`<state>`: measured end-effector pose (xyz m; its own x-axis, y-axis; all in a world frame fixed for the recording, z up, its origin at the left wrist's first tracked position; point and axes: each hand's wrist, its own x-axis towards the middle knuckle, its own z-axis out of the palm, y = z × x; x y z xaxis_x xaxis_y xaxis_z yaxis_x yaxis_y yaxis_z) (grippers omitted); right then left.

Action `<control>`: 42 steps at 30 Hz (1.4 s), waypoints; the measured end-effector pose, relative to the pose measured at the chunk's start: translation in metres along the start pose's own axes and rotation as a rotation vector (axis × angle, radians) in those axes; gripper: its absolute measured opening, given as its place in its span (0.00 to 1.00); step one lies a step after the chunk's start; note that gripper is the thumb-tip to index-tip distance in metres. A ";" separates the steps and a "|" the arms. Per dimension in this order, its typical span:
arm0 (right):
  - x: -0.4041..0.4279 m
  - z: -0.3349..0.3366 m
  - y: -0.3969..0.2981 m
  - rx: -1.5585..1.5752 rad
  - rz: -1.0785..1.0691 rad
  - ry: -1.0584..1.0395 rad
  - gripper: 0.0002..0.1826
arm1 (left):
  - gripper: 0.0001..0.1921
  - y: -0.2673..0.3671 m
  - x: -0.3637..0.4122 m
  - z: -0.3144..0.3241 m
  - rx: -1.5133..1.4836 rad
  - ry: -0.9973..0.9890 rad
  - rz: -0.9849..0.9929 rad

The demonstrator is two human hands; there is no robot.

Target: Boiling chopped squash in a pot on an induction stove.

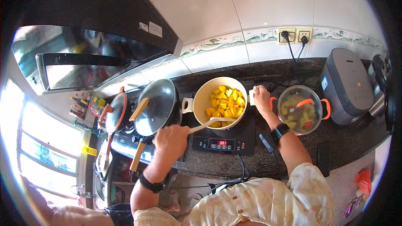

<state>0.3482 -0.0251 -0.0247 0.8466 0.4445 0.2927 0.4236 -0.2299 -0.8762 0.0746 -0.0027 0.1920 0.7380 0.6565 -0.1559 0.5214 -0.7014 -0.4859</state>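
A cream two-handled pot (201,98) stands on a black induction cooker (198,146) with a lit red display. Chunks of yellow, pumpkin-like food (226,102) fill its bottom. My left hand (171,141) is closed around the handle of a cream cooking utensil (202,127), whose far end lies over the food inside the near rim. What shape that end has, I cannot tell. At the pot's right side, my right hand (262,99) grips the cream side handle (251,97). The pot's left handle (187,105) is free.
To the right stand a glass-lidded pot (300,110) with orange handles and a grey rice cooker (347,84). Left are a lidded wok (156,106) and a smaller lidded pan (116,113). A range hood (94,15) overhangs the left. Another person (78,215) is at lower left.
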 end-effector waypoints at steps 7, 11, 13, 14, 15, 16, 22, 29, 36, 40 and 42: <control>0.002 -0.007 0.007 0.008 -0.031 0.049 0.16 | 0.13 0.034 0.016 0.074 -0.365 0.142 -0.154; 0.003 -0.006 0.011 -0.025 -0.041 0.006 0.16 | 0.15 0.027 0.019 0.065 -0.408 0.123 -0.176; 0.003 -0.006 0.011 -0.015 -0.051 0.016 0.15 | 0.15 0.024 0.020 0.062 -0.416 0.126 -0.181; 0.003 -0.006 0.011 -0.033 -0.062 0.027 0.15 | 0.14 0.022 0.020 0.060 -0.407 0.157 -0.200; 0.003 -0.006 0.010 -0.049 -0.074 0.035 0.15 | 0.14 0.022 0.020 0.059 -0.398 0.187 -0.220; 0.003 -0.006 0.011 -0.049 -0.074 0.033 0.15 | 0.14 0.021 0.023 0.060 -0.380 0.223 -0.248; 0.002 -0.008 0.007 -0.034 -0.024 -0.001 0.16 | 0.14 0.014 0.049 0.066 -0.363 0.255 -0.245; 0.002 -0.001 0.013 -0.003 -0.028 0.048 0.17 | 0.11 0.027 0.059 0.081 -0.365 0.233 -0.093; 0.000 -0.004 0.009 -0.005 0.019 0.096 0.18 | 0.15 -0.005 0.018 0.017 -0.218 0.078 -0.092; 0.001 -0.005 0.008 -0.005 0.042 0.036 0.16 | 0.13 -0.026 -0.005 0.003 -0.047 0.188 -0.064; 0.001 -0.005 0.008 -0.013 0.019 0.040 0.16 | 0.12 -0.027 -0.010 0.000 -0.033 0.209 -0.064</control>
<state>0.3538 -0.0307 -0.0302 0.8667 0.4049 0.2914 0.4112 -0.2491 -0.8769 0.0531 0.0096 0.2063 0.7742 0.6303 0.0579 0.5810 -0.6714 -0.4600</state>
